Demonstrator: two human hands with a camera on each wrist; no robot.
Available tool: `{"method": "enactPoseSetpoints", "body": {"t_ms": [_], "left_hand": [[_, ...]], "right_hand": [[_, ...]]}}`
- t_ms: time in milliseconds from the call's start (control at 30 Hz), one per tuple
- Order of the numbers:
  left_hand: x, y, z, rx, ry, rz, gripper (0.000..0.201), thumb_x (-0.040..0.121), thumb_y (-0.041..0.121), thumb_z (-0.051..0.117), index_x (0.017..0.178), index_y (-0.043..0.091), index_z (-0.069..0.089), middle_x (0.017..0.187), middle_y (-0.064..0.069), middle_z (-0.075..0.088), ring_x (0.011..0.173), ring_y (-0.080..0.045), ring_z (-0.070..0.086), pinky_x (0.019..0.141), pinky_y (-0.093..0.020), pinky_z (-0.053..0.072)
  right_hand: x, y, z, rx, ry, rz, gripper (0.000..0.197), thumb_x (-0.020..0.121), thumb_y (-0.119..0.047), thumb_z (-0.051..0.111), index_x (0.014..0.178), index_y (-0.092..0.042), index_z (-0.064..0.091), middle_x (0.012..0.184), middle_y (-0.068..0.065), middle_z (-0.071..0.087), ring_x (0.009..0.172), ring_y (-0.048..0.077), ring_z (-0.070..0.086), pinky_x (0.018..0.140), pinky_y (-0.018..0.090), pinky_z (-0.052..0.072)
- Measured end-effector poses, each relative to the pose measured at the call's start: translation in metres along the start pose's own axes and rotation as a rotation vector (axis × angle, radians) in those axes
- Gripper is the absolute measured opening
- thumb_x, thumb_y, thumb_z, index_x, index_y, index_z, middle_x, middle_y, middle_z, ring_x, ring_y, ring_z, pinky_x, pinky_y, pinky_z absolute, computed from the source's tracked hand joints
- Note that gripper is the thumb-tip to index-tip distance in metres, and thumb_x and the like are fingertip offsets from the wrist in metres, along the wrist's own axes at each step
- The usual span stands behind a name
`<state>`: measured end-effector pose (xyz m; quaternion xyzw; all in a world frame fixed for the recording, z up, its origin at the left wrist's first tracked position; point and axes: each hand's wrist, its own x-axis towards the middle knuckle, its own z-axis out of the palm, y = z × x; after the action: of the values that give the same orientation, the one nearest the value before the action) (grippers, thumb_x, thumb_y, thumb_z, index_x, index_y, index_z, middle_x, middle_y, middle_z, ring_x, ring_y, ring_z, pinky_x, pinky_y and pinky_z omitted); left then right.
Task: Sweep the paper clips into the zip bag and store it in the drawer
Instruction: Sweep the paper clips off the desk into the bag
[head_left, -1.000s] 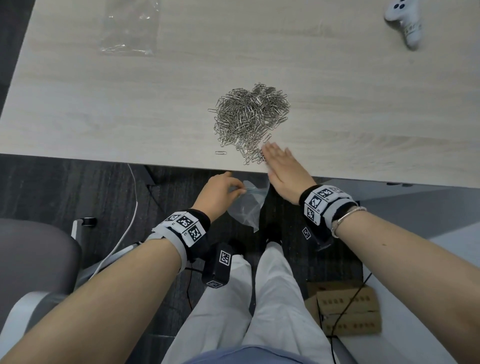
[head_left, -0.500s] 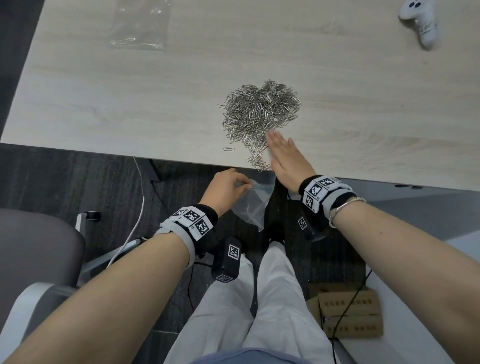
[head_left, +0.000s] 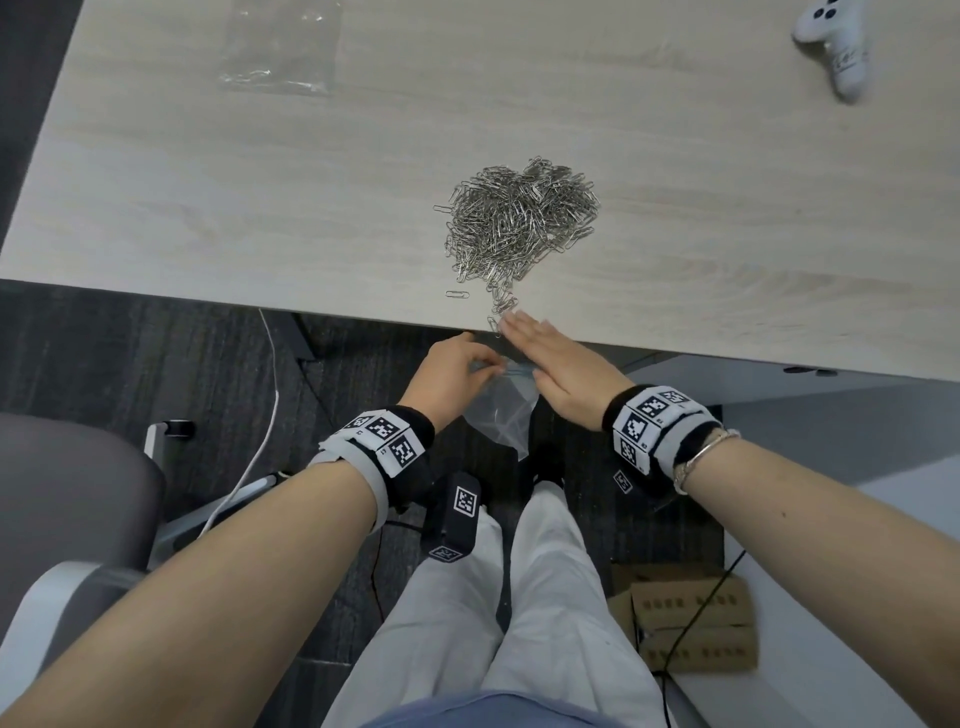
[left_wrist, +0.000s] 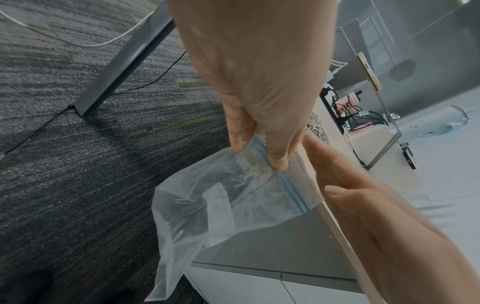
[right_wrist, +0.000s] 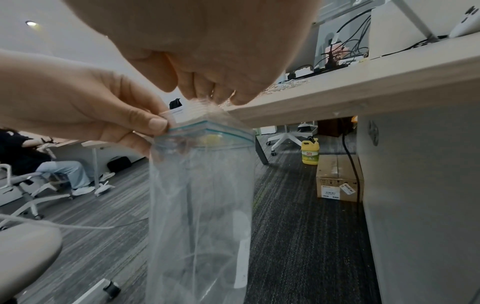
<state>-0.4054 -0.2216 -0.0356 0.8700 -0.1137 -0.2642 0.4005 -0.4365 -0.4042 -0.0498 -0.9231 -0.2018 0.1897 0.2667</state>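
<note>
A heap of silver paper clips lies on the pale wooden table, with a thin trail of clips running to the near edge. My right hand lies flat with straight fingers, its fingertips on the last clips at the edge. Just below the edge my left hand pinches the blue zip rim of a clear zip bag. The bag hangs with its mouth apart under the right hand. One clip shows inside it. From the right wrist, the bag hangs against the table edge.
A second clear bag lies at the table's far left and a white controller at the far right. A grey chair stands on my left. A white cabinet and cardboard box stand on my right.
My right hand has slid back from the heap's near side to the table edge, drawing a trail of clips with it. The left hand has kept the bag under the edge.
</note>
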Motion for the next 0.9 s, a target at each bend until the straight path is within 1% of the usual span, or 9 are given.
{"method": "enactPoseSetpoints", "body": {"t_ms": [67, 133, 233, 300, 400, 600, 667, 767, 900], "left_hand": [[-0.002, 0.002, 0.0, -0.012, -0.01, -0.009, 0.014, 0.086, 0.015, 0.063, 0.095, 0.009, 0.072, 0.078, 0.002, 0.054, 0.118, -0.037, 0.05, 0.098, -0.039, 0.038], [-0.002, 0.004, 0.001, -0.012, -0.022, -0.02, 0.015, 0.087, 0.017, 0.062, 0.096, 0.009, 0.072, 0.079, 0.001, 0.053, 0.118, -0.036, 0.049, 0.096, -0.038, 0.039], [-0.002, 0.004, 0.004, 0.0, -0.027, -0.039, 0.017, 0.088, 0.019, 0.061, 0.098, 0.01, 0.071, 0.101, -0.014, 0.065, 0.119, -0.036, 0.049, 0.098, -0.041, 0.039], [-0.002, 0.002, 0.005, -0.007, -0.019, -0.039, 0.017, 0.087, 0.02, 0.062, 0.097, 0.011, 0.072, 0.106, -0.016, 0.065, 0.119, -0.037, 0.049, 0.099, -0.043, 0.038], [-0.003, 0.002, 0.004, -0.013, -0.013, -0.036, 0.016, 0.087, 0.019, 0.063, 0.097, 0.011, 0.072, 0.105, -0.015, 0.066, 0.118, -0.037, 0.05, 0.101, -0.045, 0.038], [-0.001, -0.005, -0.004, 0.011, 0.008, -0.079, 0.017, 0.086, 0.021, 0.063, 0.097, 0.011, 0.072, 0.104, -0.013, 0.068, 0.122, -0.032, 0.049, 0.104, -0.04, 0.037], [-0.001, -0.007, -0.006, 0.005, 0.0, -0.082, 0.017, 0.086, 0.02, 0.063, 0.098, 0.01, 0.072, 0.104, -0.013, 0.068, 0.12, -0.033, 0.05, 0.101, -0.04, 0.038], [-0.003, -0.006, -0.009, -0.007, 0.001, -0.073, 0.016, 0.086, 0.018, 0.064, 0.096, 0.009, 0.072, 0.103, -0.016, 0.067, 0.119, -0.036, 0.05, 0.1, -0.04, 0.038], [-0.005, -0.007, -0.009, 0.024, -0.008, -0.071, 0.015, 0.086, 0.018, 0.063, 0.095, 0.01, 0.072, 0.111, -0.023, 0.062, 0.119, -0.039, 0.048, 0.099, -0.042, 0.039]], "right_hand": [[-0.003, 0.003, -0.006, 0.009, 0.084, 0.06, 0.065, 0.086, -0.01, 0.028, 0.148, -0.013, 0.008, 0.157, 0.004, 0.006, 0.143, 0.008, -0.002, 0.116, 0.025, -0.005], [-0.011, 0.01, -0.011, -0.01, 0.15, 0.178, 0.065, 0.086, -0.012, 0.027, 0.148, -0.012, 0.007, 0.157, 0.004, 0.004, 0.142, 0.008, -0.003, 0.116, 0.026, -0.006], [-0.022, 0.02, -0.01, -0.118, 0.108, 0.287, 0.065, 0.087, -0.014, 0.025, 0.148, -0.01, 0.007, 0.157, 0.008, 0.003, 0.145, 0.014, -0.002, 0.117, 0.029, -0.006], [-0.022, 0.02, -0.004, -0.187, 0.081, 0.295, 0.065, 0.086, -0.015, 0.026, 0.148, -0.009, 0.007, 0.157, 0.009, 0.001, 0.145, 0.017, -0.003, 0.117, 0.032, -0.006], [-0.012, 0.012, 0.0, -0.195, 0.077, 0.268, 0.065, 0.089, -0.012, 0.033, 0.148, -0.009, 0.005, 0.157, 0.008, 0.0, 0.145, 0.017, -0.003, 0.117, 0.032, -0.006], [0.026, -0.004, -0.008, -0.101, 0.056, 0.181, 0.064, 0.091, -0.012, 0.031, 0.148, -0.011, 0.002, 0.158, 0.006, -0.001, 0.145, 0.013, -0.004, 0.117, 0.028, -0.004], [0.034, -0.007, -0.01, -0.107, 0.024, 0.133, 0.063, 0.091, -0.011, 0.031, 0.148, -0.01, 0.004, 0.157, 0.007, 0.0, 0.145, 0.014, -0.003, 0.117, 0.027, -0.004], [0.029, -0.009, -0.005, -0.111, 0.004, 0.076, 0.064, 0.091, -0.01, 0.033, 0.149, -0.012, 0.007, 0.157, 0.007, 0.005, 0.145, 0.014, 0.001, 0.117, 0.027, -0.004], [0.011, -0.009, 0.005, -0.018, -0.03, -0.02, 0.065, 0.087, -0.004, 0.036, 0.148, -0.013, 0.015, 0.157, 0.005, 0.012, 0.145, 0.011, 0.006, 0.118, 0.027, 0.0]]}}
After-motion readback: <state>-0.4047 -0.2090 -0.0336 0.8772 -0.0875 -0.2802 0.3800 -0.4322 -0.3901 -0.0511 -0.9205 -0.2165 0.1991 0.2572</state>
